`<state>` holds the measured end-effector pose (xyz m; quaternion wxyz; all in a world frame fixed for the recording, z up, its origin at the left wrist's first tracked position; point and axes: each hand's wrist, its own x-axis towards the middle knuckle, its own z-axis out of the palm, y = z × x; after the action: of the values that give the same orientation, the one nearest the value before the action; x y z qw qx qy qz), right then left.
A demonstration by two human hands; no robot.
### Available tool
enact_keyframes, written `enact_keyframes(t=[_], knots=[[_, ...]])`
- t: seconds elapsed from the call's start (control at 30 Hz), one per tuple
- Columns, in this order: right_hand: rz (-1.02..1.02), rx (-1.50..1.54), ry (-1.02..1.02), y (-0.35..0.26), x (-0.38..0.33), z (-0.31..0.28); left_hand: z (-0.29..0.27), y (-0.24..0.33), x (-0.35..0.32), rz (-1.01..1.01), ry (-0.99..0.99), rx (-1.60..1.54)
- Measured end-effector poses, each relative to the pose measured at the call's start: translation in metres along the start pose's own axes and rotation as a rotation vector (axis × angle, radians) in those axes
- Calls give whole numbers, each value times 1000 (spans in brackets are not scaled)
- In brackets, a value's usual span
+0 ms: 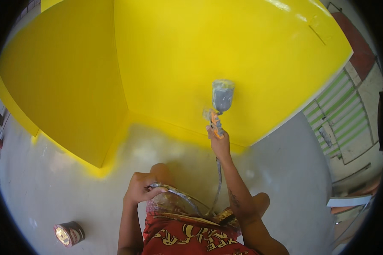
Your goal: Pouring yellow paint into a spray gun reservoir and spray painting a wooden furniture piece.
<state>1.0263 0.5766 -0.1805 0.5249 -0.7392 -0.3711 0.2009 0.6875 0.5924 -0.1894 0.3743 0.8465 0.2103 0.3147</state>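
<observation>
My right hand (pixel 220 143) is wrapped round the handle of a spray gun (pixel 216 124), orange and smeared with paint. A grey cup (pixel 223 96) sits on top of the gun, in front of a large yellow painted panel (pixel 170 55). From below the handle a paint-stained hose (pixel 219 182) runs down toward my lap. Over my left thigh, my left hand (pixel 142 187) is closed on a loop of this hose, thumb along it. Whether the trigger is pulled I cannot make out.
Another yellow panel (pixel 68 72) meets the first at a corner on the left. Both rise from a grey surface (pixel 85 187) with yellow overspray along their lower edges. A paint can (pixel 69 233) stands at lower left. Green-and-white striped sheeting (pixel 342 112) lies at right, near a white board (pixel 349 201).
</observation>
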Motion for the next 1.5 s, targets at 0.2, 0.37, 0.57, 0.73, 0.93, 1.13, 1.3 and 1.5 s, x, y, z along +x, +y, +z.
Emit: enact_keyframes(t=[0.2,0.37,0.57,0.73,0.93,1.13,1.3,1.5], knots=[[301,-258,-166,58,6,15,-1,4,3,12,35,-75],[170,-109,-95,0,24,-1,0,7,1,-1,47,-139],[-310,106,203,-166,47,-23,1,13,4,41,76,-230],[-597,267,369,-271,65,-40,3,12,4,104,50,-166],[-780,339,483,-269,74,-32,6,0,-3,65,52,-53],[-376,239,212,-152,47,-17,1,-1,-1,24,79,-75],[-185,91,47,-33,23,22,-5,0,-3,-44,45,-65],[209,-123,-209,45,8,47,-7,-1,-1,-39,46,-73]])
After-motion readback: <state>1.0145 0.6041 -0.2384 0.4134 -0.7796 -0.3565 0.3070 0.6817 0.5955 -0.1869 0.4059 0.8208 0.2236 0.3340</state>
